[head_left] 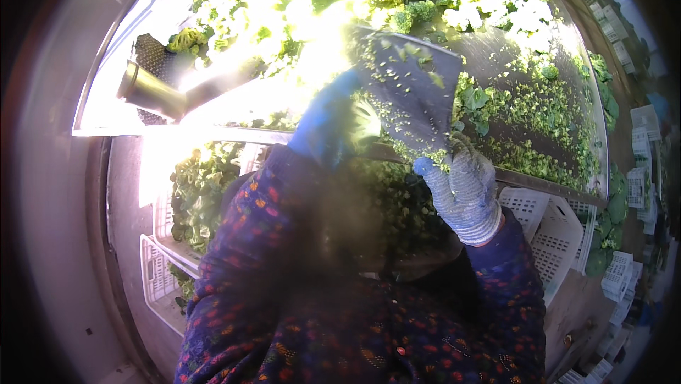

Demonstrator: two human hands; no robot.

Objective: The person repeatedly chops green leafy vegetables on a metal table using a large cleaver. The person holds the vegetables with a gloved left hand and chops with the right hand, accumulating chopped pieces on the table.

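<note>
Broccoli (367, 120) in the left hand (325, 121) — a broad dark blade (415, 89) in the right hand (464, 189).

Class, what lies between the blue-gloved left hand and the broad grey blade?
Head view: a pale green broccoli piece, between the left hand and blade.

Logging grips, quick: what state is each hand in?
Left hand: grip unclear in glare, against a broccoli piece.
Right hand: closed, holding a broad knife.

White plastic crates (618, 275) stand along the far right
</note>
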